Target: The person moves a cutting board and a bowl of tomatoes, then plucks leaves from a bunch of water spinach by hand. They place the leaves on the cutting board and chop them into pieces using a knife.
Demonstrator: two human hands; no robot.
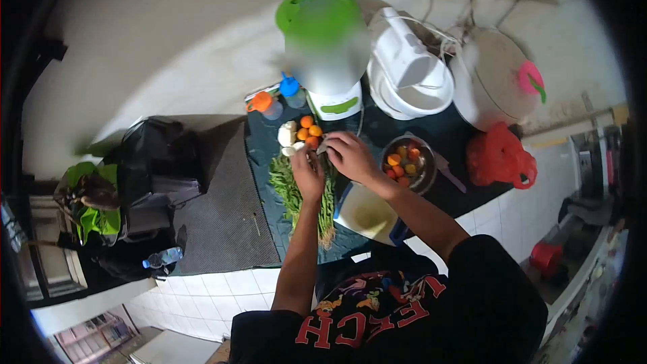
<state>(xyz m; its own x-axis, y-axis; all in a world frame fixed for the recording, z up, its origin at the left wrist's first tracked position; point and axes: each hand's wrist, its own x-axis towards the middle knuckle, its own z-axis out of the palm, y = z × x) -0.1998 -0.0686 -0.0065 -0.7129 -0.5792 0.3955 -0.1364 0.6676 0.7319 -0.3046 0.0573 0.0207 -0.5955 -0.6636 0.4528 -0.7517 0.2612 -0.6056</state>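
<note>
My left hand (308, 174) is closed, its fingertips bent together at the top of a bunch of leafy greens (291, 192) with roots at the near end. Close beside it, my right hand (350, 157) is closed too, with a small greyish piece (322, 146) at its fingertips; I cannot tell what this piece is. Just beyond the fingers lie several orange tomatoes (306, 122) and some white pieces (287, 133). Under my right forearm is a pale cutting board (364, 214) with a blue edge.
Right of my hands stands a metal bowl (430, 174) of tomatoes, with a purple-handled knife (450, 174) beside it. A red plastic bag (499, 156) sits at the right edge. Behind are a green-lidded container (320, 20), a white mixer (404, 54), and orange-capped (259, 101) and blue-capped (290, 86) bottles.
</note>
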